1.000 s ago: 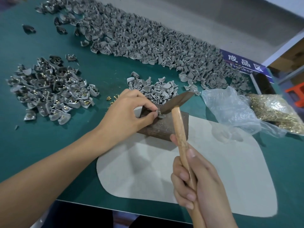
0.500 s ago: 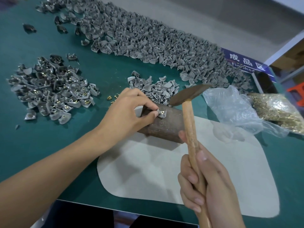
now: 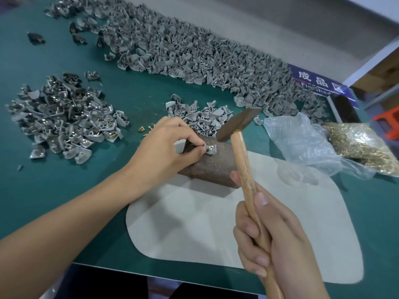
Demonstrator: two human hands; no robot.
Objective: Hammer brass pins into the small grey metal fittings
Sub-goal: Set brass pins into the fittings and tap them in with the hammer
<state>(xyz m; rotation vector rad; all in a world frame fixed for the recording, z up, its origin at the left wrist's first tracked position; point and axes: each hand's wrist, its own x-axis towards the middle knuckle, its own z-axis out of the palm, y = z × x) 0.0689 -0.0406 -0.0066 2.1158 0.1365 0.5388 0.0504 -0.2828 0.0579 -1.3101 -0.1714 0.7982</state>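
Note:
A small grey fitting point(image 3: 210, 149) with a brass pin in it lies on top of a rusty brown metal block point(image 3: 212, 167). My left hand point(image 3: 166, 147) pinches the fitting's left end between thumb and forefinger. My right hand point(image 3: 278, 240) grips the wooden handle of a hammer point(image 3: 245, 165). The hammer's dark head point(image 3: 238, 124) hangs just above and to the right of the fitting, apart from it. Loose brass pins point(image 3: 146, 128) lie on the green table behind my left hand.
A pale grey mat point(image 3: 216, 229) lies under the block. A heap of pinned fittings point(image 3: 64, 119) sits at left, a small pile point(image 3: 200, 115) behind the block, a long bank of grey fittings point(image 3: 194, 52) at the back. Plastic bags point(image 3: 306, 145) of brass pins point(image 3: 362, 145) lie right.
One second ago the hammer head was down at the fitting; it has since lifted up and to the right. My left hand keeps its pinch on the fitting.

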